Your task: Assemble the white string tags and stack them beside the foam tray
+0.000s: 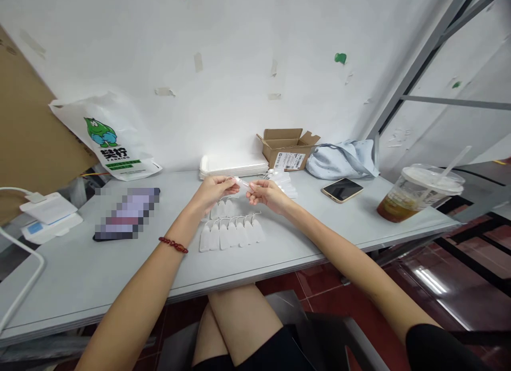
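Above the middle of the desk, my left hand and my right hand pinch a small, whitish translucent piece between them. It looks like one of the tags below, but its details are too small to make out. Under my hands, a row of white translucent tags with string loops lies side by side on the desk. A second, shorter row of tags is partly hidden behind my left hand. More white tags lie in a pile just beyond my right hand.
A stack of white flat packs and an open cardboard box stand by the wall. Rightward are a pale blue fabric bag, a phone and a drink cup. Leftward lie a blurred-out phone, white chargers and a printed bag.
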`<state>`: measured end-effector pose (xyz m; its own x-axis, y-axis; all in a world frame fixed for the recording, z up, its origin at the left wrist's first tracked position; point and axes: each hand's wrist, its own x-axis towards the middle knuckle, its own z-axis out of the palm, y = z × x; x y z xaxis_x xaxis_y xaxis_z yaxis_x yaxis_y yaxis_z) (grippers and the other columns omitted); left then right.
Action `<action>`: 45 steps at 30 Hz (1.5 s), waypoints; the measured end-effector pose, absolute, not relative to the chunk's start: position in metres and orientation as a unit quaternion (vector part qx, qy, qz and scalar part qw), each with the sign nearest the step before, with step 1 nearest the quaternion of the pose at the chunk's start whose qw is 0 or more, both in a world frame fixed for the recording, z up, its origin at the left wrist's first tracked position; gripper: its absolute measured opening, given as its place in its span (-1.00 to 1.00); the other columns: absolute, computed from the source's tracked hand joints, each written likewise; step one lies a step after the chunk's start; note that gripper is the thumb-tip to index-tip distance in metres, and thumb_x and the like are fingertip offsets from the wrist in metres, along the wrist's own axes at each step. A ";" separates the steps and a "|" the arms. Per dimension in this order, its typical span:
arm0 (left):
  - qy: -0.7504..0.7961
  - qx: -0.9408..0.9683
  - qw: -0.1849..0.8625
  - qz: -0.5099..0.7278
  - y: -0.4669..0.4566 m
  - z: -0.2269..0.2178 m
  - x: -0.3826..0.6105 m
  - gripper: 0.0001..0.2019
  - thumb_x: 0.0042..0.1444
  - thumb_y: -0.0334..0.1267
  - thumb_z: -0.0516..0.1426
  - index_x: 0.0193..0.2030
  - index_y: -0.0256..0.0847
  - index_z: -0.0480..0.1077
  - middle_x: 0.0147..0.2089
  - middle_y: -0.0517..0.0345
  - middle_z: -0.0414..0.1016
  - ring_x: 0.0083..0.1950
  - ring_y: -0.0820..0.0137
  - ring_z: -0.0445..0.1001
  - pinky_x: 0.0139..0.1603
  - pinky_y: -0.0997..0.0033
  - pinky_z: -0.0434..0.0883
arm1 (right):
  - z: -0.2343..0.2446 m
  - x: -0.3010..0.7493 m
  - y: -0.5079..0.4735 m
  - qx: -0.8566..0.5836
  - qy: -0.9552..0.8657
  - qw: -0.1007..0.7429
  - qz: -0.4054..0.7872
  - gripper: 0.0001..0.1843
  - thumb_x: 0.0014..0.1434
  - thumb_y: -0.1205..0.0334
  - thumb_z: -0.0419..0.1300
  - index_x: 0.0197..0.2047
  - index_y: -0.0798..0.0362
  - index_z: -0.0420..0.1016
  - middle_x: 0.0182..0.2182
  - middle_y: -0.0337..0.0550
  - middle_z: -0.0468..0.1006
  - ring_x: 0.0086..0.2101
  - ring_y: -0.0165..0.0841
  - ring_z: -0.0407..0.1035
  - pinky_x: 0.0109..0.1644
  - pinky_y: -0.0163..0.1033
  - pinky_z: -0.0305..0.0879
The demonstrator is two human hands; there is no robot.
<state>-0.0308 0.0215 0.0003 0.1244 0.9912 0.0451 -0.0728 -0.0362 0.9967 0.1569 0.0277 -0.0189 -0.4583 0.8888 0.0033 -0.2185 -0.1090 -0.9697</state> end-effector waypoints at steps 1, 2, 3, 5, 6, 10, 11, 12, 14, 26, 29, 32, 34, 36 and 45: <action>0.448 0.526 0.534 0.488 0.021 0.000 -0.030 -0.68 -0.17 -0.06 0.36 -0.46 -0.32 0.51 -0.41 0.03 0.51 -0.34 0.36 0.48 -0.10 0.21 0.44 | -0.019 0.157 0.028 -0.317 -0.534 0.415 0.665 -0.77 0.10 0.16 0.30 -0.33 0.15 0.41 -0.49 -0.18 0.54 -0.58 -0.50 0.40 -0.49 -0.39 0.35; 0.455 0.530 0.529 0.481 0.021 -0.001 -0.029 -0.66 -0.14 -0.02 0.34 -0.48 -0.32 0.49 -0.43 0.03 0.50 -0.37 0.38 0.47 -0.16 0.23 0.45 | -0.019 0.158 0.028 -0.318 -0.540 0.417 0.658 -0.75 0.08 0.13 0.31 -0.32 0.14 0.41 -0.48 -0.19 0.53 -0.59 -0.50 0.39 -0.50 -0.39 0.34; 0.462 0.535 0.524 0.475 0.021 -0.001 -0.029 -0.63 -0.13 0.02 0.32 -0.48 -0.32 0.48 -0.45 0.04 0.48 -0.41 0.39 0.46 -0.23 0.25 0.46 | -0.019 0.158 0.028 -0.321 -0.546 0.415 0.653 -0.72 0.06 0.10 0.32 -0.32 0.14 0.39 -0.48 -0.20 0.52 -0.60 -0.51 0.37 -0.52 -0.38 0.32; 0.471 0.547 0.513 0.465 0.021 -0.003 -0.029 -0.59 -0.13 0.08 0.30 -0.49 -0.31 0.46 -0.48 0.08 0.45 -0.46 0.42 0.43 -0.37 0.32 0.44 | -0.018 0.159 0.028 -0.327 -0.558 0.407 0.645 -0.68 0.05 0.05 0.32 -0.33 0.12 0.37 -0.49 -0.23 0.49 -0.63 -0.52 0.33 -0.55 -0.37 0.29; 0.474 0.553 0.506 0.462 0.021 -0.004 -0.029 -0.57 -0.14 0.11 0.29 -0.50 -0.31 0.46 -0.49 0.09 0.44 -0.48 0.43 0.42 -0.42 0.36 0.42 | -0.019 0.159 0.028 -0.328 -0.564 0.402 0.642 -0.66 0.04 0.03 0.31 -0.33 0.12 0.36 -0.50 -0.24 0.48 -0.64 -0.53 0.32 -0.56 -0.36 0.27; 0.470 0.583 0.483 0.454 0.022 -0.006 -0.031 -0.54 -0.17 0.15 0.29 -0.54 -0.30 0.43 -0.51 0.10 0.43 -0.49 0.44 0.40 -0.46 0.39 0.40 | -0.021 0.160 0.030 -0.327 -0.590 0.390 0.627 -0.58 -0.01 -0.08 0.31 -0.38 0.11 0.33 -0.53 -0.29 0.43 -0.68 -0.55 0.25 -0.62 -0.37 0.18; 0.465 0.594 0.480 0.448 0.022 -0.006 -0.032 -0.55 -0.17 0.14 0.29 -0.54 -0.30 0.43 -0.49 0.09 0.44 -0.47 0.42 0.40 -0.45 0.38 0.41 | -0.021 0.160 0.031 -0.329 -0.593 0.389 0.624 -0.56 -0.02 -0.11 0.31 -0.41 0.10 0.30 -0.54 -0.30 0.41 -0.69 -0.56 0.23 -0.64 -0.38 0.15; 0.456 0.609 0.477 0.441 0.022 -0.006 -0.032 -0.57 -0.16 0.12 0.29 -0.53 -0.29 0.44 -0.47 0.08 0.45 -0.44 0.40 0.41 -0.42 0.37 0.42 | -0.021 0.161 0.031 -0.331 -0.593 0.389 0.623 -0.54 -0.02 -0.13 0.30 -0.44 0.10 0.28 -0.55 -0.31 0.40 -0.70 -0.57 0.21 -0.65 -0.38 0.12; 0.433 0.639 0.466 0.431 0.022 -0.005 -0.033 -0.63 -0.14 0.05 0.30 -0.47 -0.28 0.47 -0.41 0.06 0.47 -0.36 0.36 0.44 -0.36 0.33 0.43 | -0.020 0.162 0.031 -0.335 -0.590 0.390 0.622 -0.52 -0.02 -0.16 0.28 -0.47 0.09 0.25 -0.57 -0.32 0.38 -0.72 -0.58 0.18 -0.67 -0.39 0.07; 0.425 0.664 0.443 0.428 0.022 -0.005 -0.032 -0.67 -0.10 0.02 0.28 -0.40 -0.26 0.52 -0.42 0.06 0.51 -0.35 0.34 0.45 -0.30 0.31 0.41 | -0.018 0.164 0.033 -0.355 -0.568 0.417 0.614 -0.53 0.03 -0.17 0.25 -0.38 0.08 0.24 -0.60 -0.33 0.40 -0.73 -0.57 0.18 -0.67 -0.40 0.04; 0.432 0.668 0.441 0.416 0.023 -0.007 -0.031 -0.64 -0.12 0.05 0.28 -0.44 -0.27 0.51 -0.49 0.07 0.49 -0.42 0.36 0.43 -0.37 0.33 0.39 | -0.017 0.164 0.031 -0.369 -0.566 0.415 0.609 -0.53 0.06 -0.18 0.23 -0.30 0.06 0.24 -0.65 -0.37 0.37 -0.76 -0.55 0.16 -0.70 -0.41 0.03; 0.426 0.663 0.443 0.428 0.022 -0.008 -0.028 -0.66 -0.15 0.03 0.30 -0.47 -0.26 0.50 -0.50 0.08 0.48 -0.44 0.37 0.42 -0.39 0.34 0.39 | -0.017 0.163 0.030 -0.390 -0.576 0.416 0.586 -0.53 0.11 -0.22 0.16 -0.31 0.03 0.19 -0.71 -0.39 0.35 -0.80 -0.54 0.11 -0.74 -0.41 -0.02; 0.421 0.657 0.441 0.443 0.020 -0.007 -0.025 -0.67 -0.18 0.00 0.32 -0.47 -0.26 0.49 -0.50 0.10 0.47 -0.42 0.36 0.42 -0.37 0.33 0.40 | -0.018 0.162 0.031 -0.404 -0.590 0.422 0.558 -0.52 0.13 -0.25 0.11 -0.35 0.01 0.14 -0.74 -0.37 0.36 -0.81 -0.52 0.10 -0.76 -0.41 -0.03; 0.419 0.653 0.439 0.454 0.018 -0.006 -0.023 -0.68 -0.20 -0.02 0.33 -0.46 -0.26 0.48 -0.48 0.10 0.47 -0.40 0.35 0.42 -0.35 0.30 0.41 | -0.019 0.161 0.032 -0.407 -0.603 0.436 0.530 -0.50 0.13 -0.27 0.09 -0.38 0.00 0.10 -0.75 -0.33 0.39 -0.80 -0.50 0.16 -0.74 -0.40 0.04; 0.444 0.610 0.462 0.466 0.014 -0.001 -0.021 -0.62 -0.27 0.01 0.36 -0.46 -0.28 0.49 -0.48 0.08 0.48 -0.38 0.34 0.43 -0.29 0.23 0.44 | -0.025 0.160 0.033 -0.356 -0.657 0.467 0.473 -0.49 0.01 -0.15 0.26 -0.16 0.03 0.24 -0.55 -0.30 0.49 -0.65 -0.45 0.35 -0.59 -0.34 0.31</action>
<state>-0.0209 0.0141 -0.0014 0.1711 0.9722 0.1598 0.1109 -0.1802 0.9774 0.1601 0.0328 -0.0249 -0.3112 0.9090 0.2773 0.0262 0.2999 -0.9536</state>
